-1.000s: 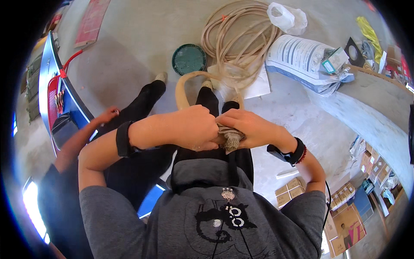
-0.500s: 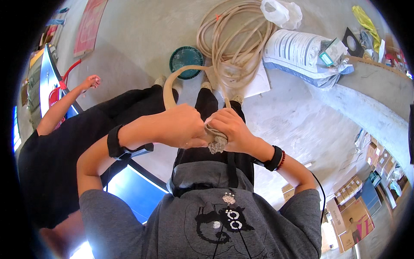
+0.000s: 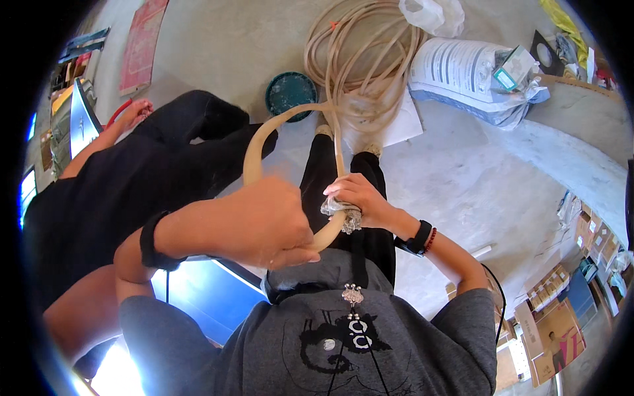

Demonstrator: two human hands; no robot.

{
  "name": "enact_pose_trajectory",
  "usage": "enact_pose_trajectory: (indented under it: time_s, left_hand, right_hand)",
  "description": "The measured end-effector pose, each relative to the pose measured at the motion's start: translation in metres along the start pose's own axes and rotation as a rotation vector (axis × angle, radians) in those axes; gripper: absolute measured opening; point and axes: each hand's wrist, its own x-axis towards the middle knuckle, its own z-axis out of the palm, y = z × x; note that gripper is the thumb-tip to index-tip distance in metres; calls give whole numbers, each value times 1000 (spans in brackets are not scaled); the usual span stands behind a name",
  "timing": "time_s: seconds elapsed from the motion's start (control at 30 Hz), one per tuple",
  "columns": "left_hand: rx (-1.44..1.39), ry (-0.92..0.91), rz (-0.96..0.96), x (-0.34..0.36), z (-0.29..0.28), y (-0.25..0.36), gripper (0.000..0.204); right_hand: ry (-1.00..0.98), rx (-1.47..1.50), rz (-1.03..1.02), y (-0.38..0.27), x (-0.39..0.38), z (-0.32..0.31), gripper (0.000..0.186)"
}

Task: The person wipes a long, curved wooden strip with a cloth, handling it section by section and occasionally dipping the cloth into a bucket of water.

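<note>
My left hand point(image 3: 267, 218) is closed round a thick, pale beige hose point(image 3: 253, 153) in front of my waist. To its right, my right hand point(image 3: 362, 198) is wrapped round a crumpled greyish cloth point(image 3: 352, 219), which surrounds another stretch of the hose. A short length of hose shows between the two hands. From my left hand the hose arcs up and away, while a second run goes from my right hand toward the coil on the floor. The fingers of my left hand are partly hidden by its back.
A coil of hose point(image 3: 318, 56) lies ahead on a white sheet point(image 3: 404, 125). Left of it stands a dark green bucket point(image 3: 290, 96); at right lies a large white sack point(image 3: 456, 72) with a small box point(image 3: 517, 67). A person in black point(image 3: 132, 171) crouches close at left.
My left hand has moved down and left, drawing hose out of the cloth in my right hand. The person at left has bent their knees and lowered their hand toward something red.
</note>
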Motion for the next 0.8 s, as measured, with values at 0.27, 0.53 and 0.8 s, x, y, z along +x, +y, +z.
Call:
enact_pose_trajectory:
  time_s: [0.27, 0.53, 0.8]
  left_hand:
    - [-138, 135, 41, -11, -15, 27, 38]
    - [-316, 527, 28, -30, -4, 47, 35]
    - [-431, 766, 75, -57, 7, 67, 29]
  right_hand:
    - [81, 21, 6, 17, -3, 4, 34]
    - [143, -40, 35, 46, -8, -7, 30]
    - [125, -133, 30, 72, -2, -12, 33]
